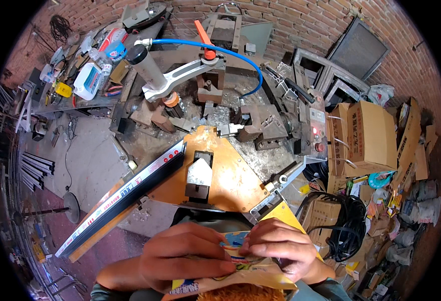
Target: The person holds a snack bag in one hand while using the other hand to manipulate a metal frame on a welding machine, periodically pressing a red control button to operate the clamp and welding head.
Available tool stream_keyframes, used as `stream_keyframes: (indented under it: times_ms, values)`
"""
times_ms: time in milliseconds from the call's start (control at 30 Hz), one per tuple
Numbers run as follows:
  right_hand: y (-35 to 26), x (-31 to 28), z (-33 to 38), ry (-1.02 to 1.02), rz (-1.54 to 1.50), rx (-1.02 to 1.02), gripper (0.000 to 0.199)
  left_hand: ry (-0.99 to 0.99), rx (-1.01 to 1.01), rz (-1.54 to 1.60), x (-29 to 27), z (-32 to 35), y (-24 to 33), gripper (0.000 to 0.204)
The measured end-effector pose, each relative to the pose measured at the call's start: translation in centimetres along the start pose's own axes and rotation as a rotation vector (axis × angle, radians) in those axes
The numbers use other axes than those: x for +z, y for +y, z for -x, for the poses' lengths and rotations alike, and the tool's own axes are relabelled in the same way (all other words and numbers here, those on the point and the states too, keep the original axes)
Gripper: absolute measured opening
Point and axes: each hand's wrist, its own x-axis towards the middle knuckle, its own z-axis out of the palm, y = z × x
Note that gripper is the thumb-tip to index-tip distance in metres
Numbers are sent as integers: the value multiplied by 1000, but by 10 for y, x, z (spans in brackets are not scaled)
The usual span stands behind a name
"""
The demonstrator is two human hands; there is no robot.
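Since both hands are on one printed packet (236, 239), everything else gets its place from there. Left fingers (205, 267): laid long across the near face, closed on the packet. Right fingers (275, 249): curled, pinching it at the upper edge, tips just beside the left ones. Packet sits between the two grips, creased, low and close to my body. Thumbs mostly hidden; cannot tell how hard they press. Just below the fingers, a reddish-brown fuzzy thing (240, 293); cannot tell what it is, or whether it touches the packet.

On handling: wrapper looks thin and would likely tear crooked if one side pulled harder. Best, I judge, to match pressure left and right, pinch near the edge rather than the middle, and move in small, even amounts. Wrists low and elbows in, so the packet stays level.

Beyond the fingers, straight ahead: tan board (225, 175) of the machine, apart from them. Ahead and left of them, a long dark profile (130, 186) with a labelled face, slanting. Elbows spread wide might knock it. Farther ahead, blue hose (230, 50) arching over the clamp. Well to the right of the fingers, coiled black cable (348, 228) and an upright carton (371, 138).
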Motion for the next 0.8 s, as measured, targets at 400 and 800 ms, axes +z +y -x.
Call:
stream_keyframes:
  times_ms: [400, 800]
  values:
    - [43, -19, 43, 562, 52, 185, 62, 172, -87, -263, -26, 36, -25, 35]
    - [75, 4, 60, 257, 129, 175, 70, 67, -185, -147, -7, 53, -69, 45]
